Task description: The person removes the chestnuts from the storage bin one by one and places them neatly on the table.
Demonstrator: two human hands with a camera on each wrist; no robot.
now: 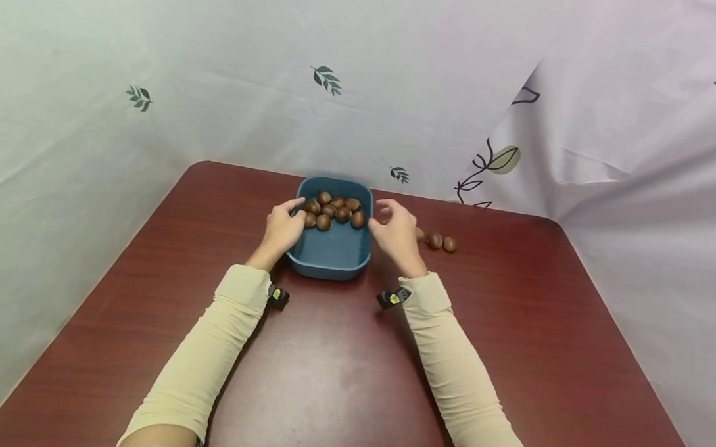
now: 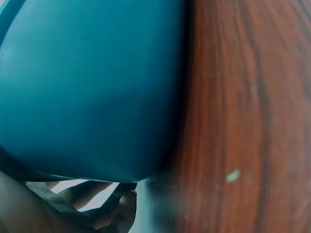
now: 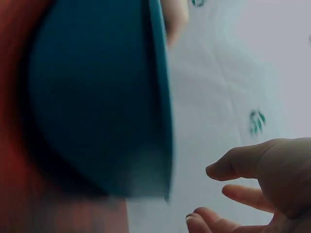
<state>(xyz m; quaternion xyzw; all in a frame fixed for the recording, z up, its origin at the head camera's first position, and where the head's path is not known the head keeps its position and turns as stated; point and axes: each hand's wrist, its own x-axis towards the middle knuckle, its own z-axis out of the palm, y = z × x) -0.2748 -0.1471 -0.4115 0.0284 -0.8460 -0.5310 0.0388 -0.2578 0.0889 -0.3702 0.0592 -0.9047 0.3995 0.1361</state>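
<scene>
One bin | left hand: at left rim, grip unclear | right hand: spread, beside

At the centre of the head view, a muted blue container holds glossy brown nuts, some with paler tan patches, while more brown nuts lie just right of centre on a reddish-brown table, whose dark wood-grain streaks run down the right half of the left wrist view. Cream sleeves cross the lower left and lower right, beside black wrist straps with yellow marks. Across the top, a whitish cloth carries dark green leaf sprigs and, at right, a black-outlined branch with an olive-green leaf.
</scene>
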